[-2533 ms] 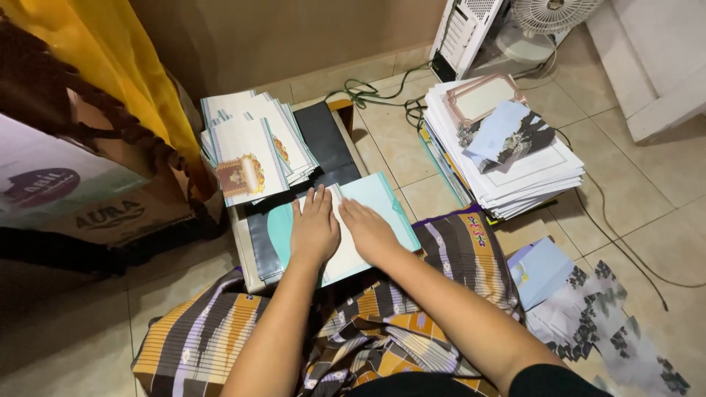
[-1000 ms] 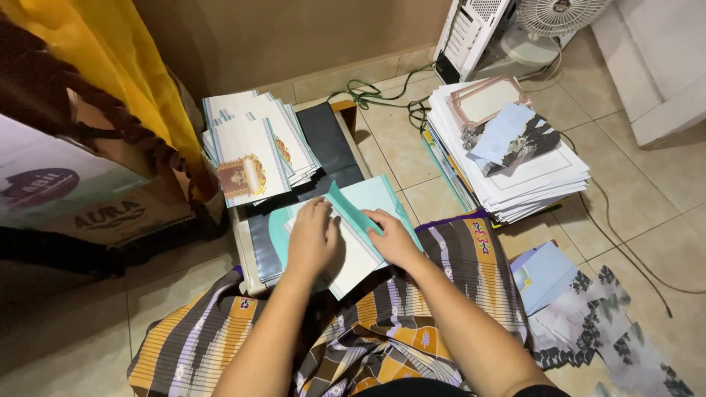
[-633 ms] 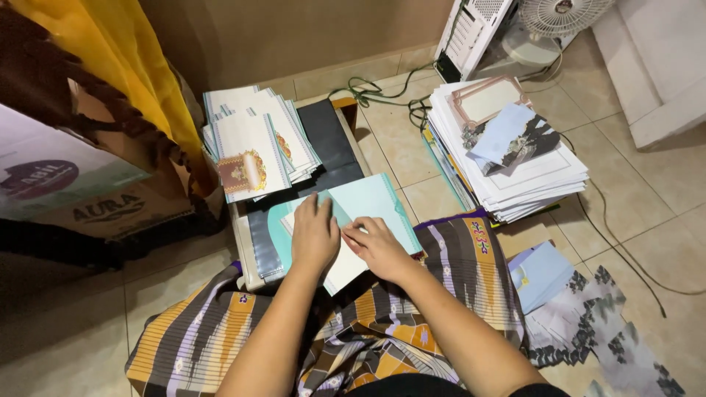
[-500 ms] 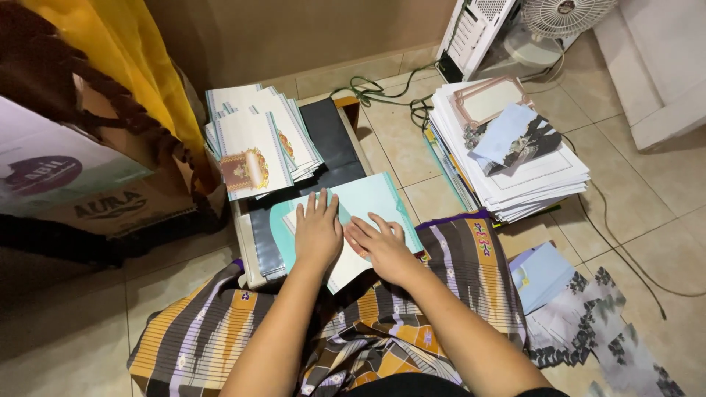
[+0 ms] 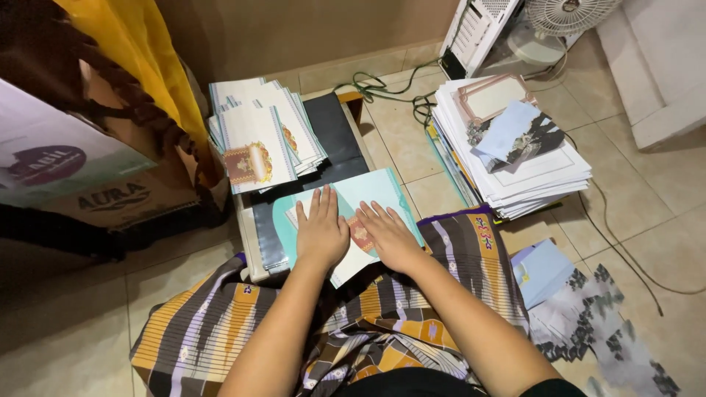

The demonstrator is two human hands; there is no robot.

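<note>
My left hand (image 5: 321, 228) and my right hand (image 5: 388, 234) lie flat, palms down and fingers spread, side by side on a white folded card (image 5: 346, 259) with a reddish ornament. The card rests on a teal paper sheet (image 5: 382, 190) that lies on a low dark-topped board (image 5: 332, 140) in front of me. A striped patterned cloth (image 5: 220, 323) covers my lap below the board. A fanned stack of similar white printed cards (image 5: 257, 136) lies at the board's far left, beyond my left hand.
A tall stack of white sheets with a framed card and pale blue paper on top (image 5: 515, 151) stands on the tiled floor at right. Blue and grey-patterned papers (image 5: 581, 309) lie lower right. A cardboard box (image 5: 88, 184) is at left; a fan (image 5: 566, 15) and cables at the back.
A second ago my right hand was lifting the teal flap over the card; since then the flap has come down and both hands have spread flat on the card.
</note>
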